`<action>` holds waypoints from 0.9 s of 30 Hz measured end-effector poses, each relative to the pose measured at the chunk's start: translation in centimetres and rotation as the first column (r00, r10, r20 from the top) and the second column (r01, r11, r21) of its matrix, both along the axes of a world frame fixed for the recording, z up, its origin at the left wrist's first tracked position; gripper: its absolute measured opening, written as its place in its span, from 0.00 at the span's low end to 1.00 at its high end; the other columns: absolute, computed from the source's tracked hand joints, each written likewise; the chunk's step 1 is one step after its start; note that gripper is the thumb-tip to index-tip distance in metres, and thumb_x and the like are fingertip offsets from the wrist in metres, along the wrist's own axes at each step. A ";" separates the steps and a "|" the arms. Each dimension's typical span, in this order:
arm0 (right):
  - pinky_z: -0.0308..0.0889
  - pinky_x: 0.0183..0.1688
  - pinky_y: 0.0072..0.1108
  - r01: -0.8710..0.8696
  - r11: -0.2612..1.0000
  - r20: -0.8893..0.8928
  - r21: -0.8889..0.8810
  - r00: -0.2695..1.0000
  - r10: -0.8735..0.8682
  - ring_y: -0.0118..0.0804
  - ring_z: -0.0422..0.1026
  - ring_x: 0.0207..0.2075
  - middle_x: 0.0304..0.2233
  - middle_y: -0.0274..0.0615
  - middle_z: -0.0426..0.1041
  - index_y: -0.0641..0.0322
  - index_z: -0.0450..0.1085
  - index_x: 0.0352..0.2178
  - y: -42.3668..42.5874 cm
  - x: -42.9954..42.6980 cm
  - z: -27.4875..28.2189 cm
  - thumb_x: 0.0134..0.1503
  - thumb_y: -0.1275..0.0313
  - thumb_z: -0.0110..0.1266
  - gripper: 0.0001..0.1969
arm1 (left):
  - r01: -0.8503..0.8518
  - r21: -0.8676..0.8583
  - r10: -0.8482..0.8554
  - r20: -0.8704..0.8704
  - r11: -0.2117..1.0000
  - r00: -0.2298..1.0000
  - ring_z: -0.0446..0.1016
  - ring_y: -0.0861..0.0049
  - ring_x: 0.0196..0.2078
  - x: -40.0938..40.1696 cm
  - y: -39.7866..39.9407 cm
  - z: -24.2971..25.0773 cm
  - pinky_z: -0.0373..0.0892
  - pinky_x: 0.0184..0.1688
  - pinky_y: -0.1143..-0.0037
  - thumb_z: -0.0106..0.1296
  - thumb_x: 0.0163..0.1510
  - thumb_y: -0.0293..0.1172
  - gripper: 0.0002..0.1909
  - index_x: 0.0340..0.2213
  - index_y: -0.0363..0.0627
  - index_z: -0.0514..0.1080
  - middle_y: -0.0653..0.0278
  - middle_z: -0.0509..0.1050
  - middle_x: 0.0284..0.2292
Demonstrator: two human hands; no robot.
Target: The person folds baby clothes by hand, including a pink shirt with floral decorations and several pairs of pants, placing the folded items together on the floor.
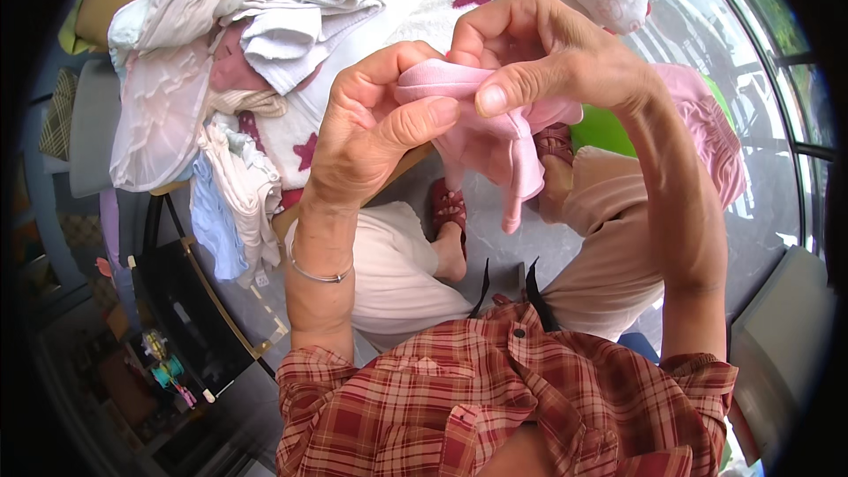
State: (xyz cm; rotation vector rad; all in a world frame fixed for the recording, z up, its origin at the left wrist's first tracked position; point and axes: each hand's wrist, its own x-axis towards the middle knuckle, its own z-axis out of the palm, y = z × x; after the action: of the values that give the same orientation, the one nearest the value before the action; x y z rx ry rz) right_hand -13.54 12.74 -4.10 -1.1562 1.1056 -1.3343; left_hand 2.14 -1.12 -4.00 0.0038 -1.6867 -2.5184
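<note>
A small pink knit garment (490, 139) hangs between my two hands, in the air above the floor between my knees. My left hand (391, 112) pinches its ribbed upper edge between thumb and fingers. On the other side my right hand (536, 59) grips the same edge, thumb in front and fingers curled behind. Loose narrow ends of the cloth dangle below. Its full shape is hidden by folds and by my fingers, so I cannot tell which kind of garment it is.
Ahead lies a white fleece blanket (424, 20) with dark red stars. White folded cloth (298, 20) and a pile of pale clothes (179, 26) cover its left side. More clothes (232, 199) hang over the edge. At right, pink ruffled cloth (702, 126) rests on a green object (603, 129).
</note>
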 end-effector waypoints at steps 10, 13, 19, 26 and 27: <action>0.58 0.32 0.13 0.010 0.997 0.167 -0.074 0.986 0.002 0.17 0.63 0.27 0.23 0.27 0.67 0.63 0.68 0.26 -0.4 -0.3 -1.3 0.57 0.64 0.50 0.12 | -0.016 0.198 0.001 0.077 0.980 0.997 0.71 0.78 0.35 0.5 -0.9 0.1 0.68 0.42 0.75 0.48 0.48 0.23 0.06 0.31 0.39 0.64 0.62 0.71 0.31; 0.58 0.32 0.13 0.143 0.989 0.051 -0.048 0.989 -0.141 0.17 0.61 0.26 0.22 0.27 0.66 0.62 0.67 0.27 -0.5 0.1 -0.9 0.58 0.63 0.49 0.12 | -0.129 0.130 0.115 0.112 0.983 0.987 0.71 0.81 0.31 0.1 0.0 0.5 0.70 0.37 0.79 0.49 0.50 0.22 0.04 0.30 0.39 0.65 0.63 0.71 0.29; 0.59 0.28 0.13 0.083 0.996 0.030 -0.017 0.996 -0.082 0.16 0.63 0.24 0.21 0.25 0.67 0.62 0.69 0.26 -0.7 0.5 -1.4 0.56 0.61 0.53 0.14 | -0.112 0.001 0.112 0.088 0.994 0.990 0.71 0.87 0.29 0.2 -0.4 0.0 0.71 0.32 0.85 0.53 0.52 0.23 0.06 0.29 0.39 0.65 0.66 0.72 0.26; 0.57 0.29 0.11 0.009 1.000 0.175 -0.007 0.985 -0.007 0.15 0.63 0.26 0.22 0.25 0.66 0.62 0.66 0.26 -0.5 0.1 -1.1 0.55 0.67 0.53 0.09 | -0.143 -0.010 0.144 0.107 0.990 0.984 0.71 0.87 0.29 0.2 0.0 0.5 0.70 0.32 0.85 0.57 0.47 0.18 0.10 0.28 0.40 0.65 0.67 0.72 0.27; 0.57 0.28 0.11 0.004 1.000 0.202 0.014 0.979 -0.007 0.15 0.63 0.26 0.22 0.25 0.66 0.62 0.66 0.26 -0.4 0.2 -1.0 0.55 0.68 0.53 0.09 | -0.145 -0.008 0.145 0.107 0.989 0.984 0.71 0.87 0.29 0.2 0.0 0.5 0.70 0.32 0.85 0.57 0.47 0.18 0.10 0.28 0.40 0.65 0.67 0.72 0.27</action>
State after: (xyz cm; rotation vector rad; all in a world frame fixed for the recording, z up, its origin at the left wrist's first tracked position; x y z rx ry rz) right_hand -13.35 12.30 -5.14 -0.9844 0.9690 -1.4128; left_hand 2.37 -1.12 -3.51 0.2568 -1.6587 -2.4508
